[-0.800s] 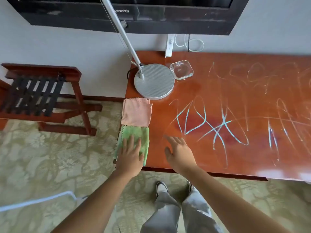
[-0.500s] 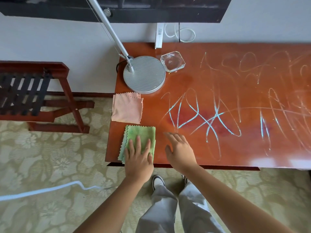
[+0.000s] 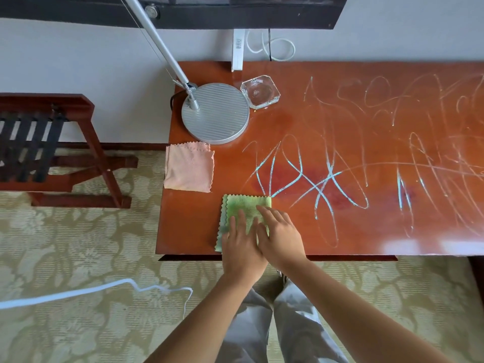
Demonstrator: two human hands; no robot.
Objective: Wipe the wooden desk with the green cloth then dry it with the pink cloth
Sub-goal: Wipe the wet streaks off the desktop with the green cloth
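Note:
The folded green cloth (image 3: 246, 206) lies flat near the front left of the wooden desk (image 3: 340, 121), which is covered in pale and blue scribbles. My left hand (image 3: 242, 247) presses flat on the cloth's near half with straight fingers. My right hand (image 3: 281, 234) lies flat on the cloth's right side, touching the left hand. The folded pink cloth (image 3: 189, 167) rests at the desk's left edge, behind the green one and apart from both hands.
A round silver lamp base (image 3: 216, 113) with its slanting arm stands at the back left, a glass ashtray (image 3: 260, 91) beside it. A wooden luggage rack (image 3: 52, 148) stands on the carpet to the left. A white cord (image 3: 91, 290) lies on the floor.
The green cloth has slid right, away from the desk's left edge, under my left hand. My right hand moved left off the bare wood onto the cloth.

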